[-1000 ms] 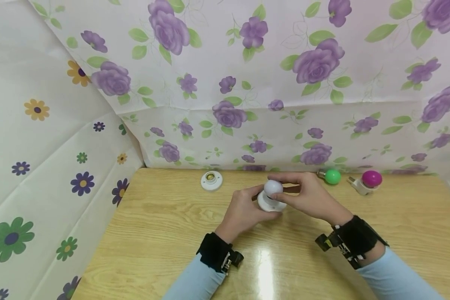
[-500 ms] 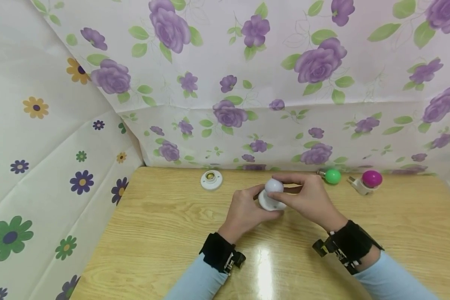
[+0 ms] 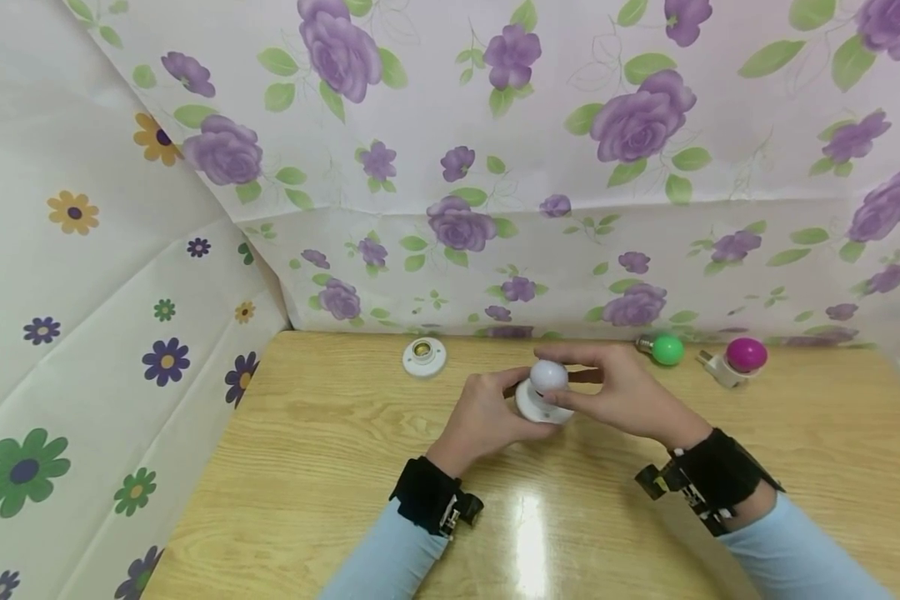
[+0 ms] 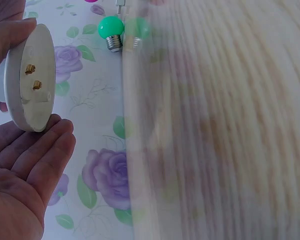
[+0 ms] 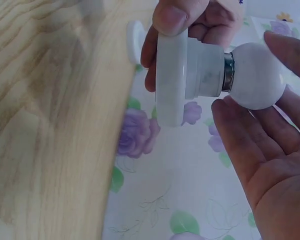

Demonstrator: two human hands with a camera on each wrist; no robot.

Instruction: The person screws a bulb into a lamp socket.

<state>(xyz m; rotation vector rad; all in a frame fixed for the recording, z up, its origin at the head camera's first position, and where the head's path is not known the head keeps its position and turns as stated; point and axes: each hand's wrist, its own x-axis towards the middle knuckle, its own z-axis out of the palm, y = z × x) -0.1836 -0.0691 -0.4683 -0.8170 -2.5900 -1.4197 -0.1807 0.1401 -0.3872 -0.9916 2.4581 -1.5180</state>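
My left hand point(image 3: 487, 417) grips a round white lamp holder point(image 3: 529, 407) by the edge of its base, above the table. In the left wrist view the underside of the lamp holder point(image 4: 37, 100) shows two brass terminals. A white light bulb point(image 5: 257, 75) sits in the holder's socket, with a strip of its metal screw base visible between glass and socket. My right hand point(image 3: 622, 396) holds the bulb's globe between thumb and fingers. Seen from the right wrist, the bulb points right and the left thumb presses on the base's edge.
A second white lamp holder point(image 3: 423, 357) lies at the back of the wooden table point(image 3: 330, 450). Back right are a green bulb point(image 3: 667, 350) and a magenta bulb point(image 3: 746, 356) in a white plug-in socket point(image 3: 726, 372). A flowered sheet point(image 3: 525, 250) hangs behind the table.
My right hand and wrist have turned slightly one way and back around the bulb, the thumb sliding over its globe. The left hand keeps the lamp holder in nearly the same place.
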